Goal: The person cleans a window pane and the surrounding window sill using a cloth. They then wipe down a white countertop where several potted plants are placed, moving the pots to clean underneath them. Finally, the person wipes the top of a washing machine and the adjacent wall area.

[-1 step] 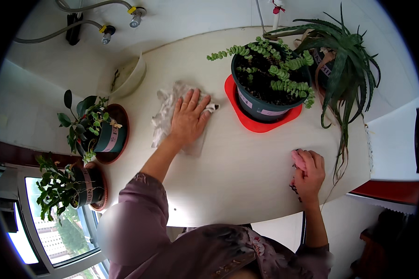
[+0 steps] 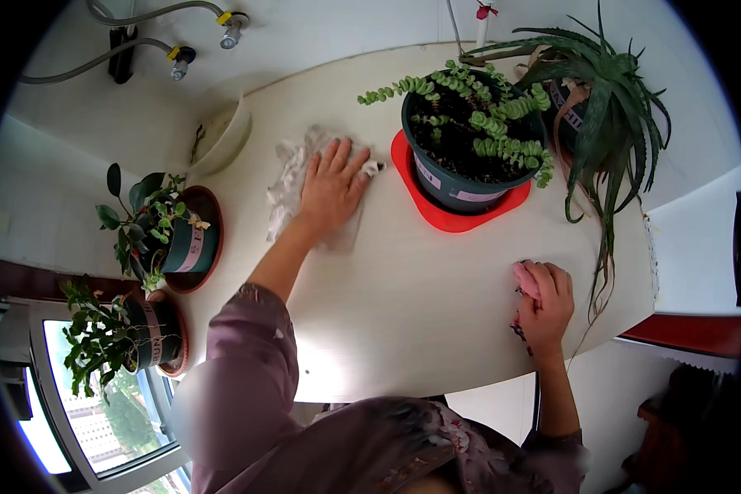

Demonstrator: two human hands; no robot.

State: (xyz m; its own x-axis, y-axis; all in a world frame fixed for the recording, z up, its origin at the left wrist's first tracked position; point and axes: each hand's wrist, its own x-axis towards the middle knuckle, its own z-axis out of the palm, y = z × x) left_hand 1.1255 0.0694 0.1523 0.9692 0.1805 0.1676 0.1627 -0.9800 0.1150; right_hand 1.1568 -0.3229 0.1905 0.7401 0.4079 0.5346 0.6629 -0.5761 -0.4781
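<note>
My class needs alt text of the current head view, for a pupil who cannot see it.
A person's left hand lies flat on a crumpled pale cloth on a cream tabletop; the right hand holds a pink item. A trailing succulent in a green pot stands in a red tray, with a spiky plant at right and two potted plants at left.

"What stands around the tabletop (image 2: 420, 313)?"

"A white wall (image 2: 329, 33) behind it, curved by the lens. Two valves (image 2: 231, 34) with flexible hoses (image 2: 49, 80) are fixed there, upper left."

"And the window (image 2: 111, 403)?"

"Lower left, pale-framed, with a building (image 2: 89, 418) and greenery (image 2: 132, 412) outside. A bright patch of light (image 2: 309, 354) lies near the tabletop's front edge."

"Over on the right?"

"A dark red panel (image 2: 687, 336), then something reddish-brown (image 2: 663, 440) in shadow, too dim to identify."
</note>
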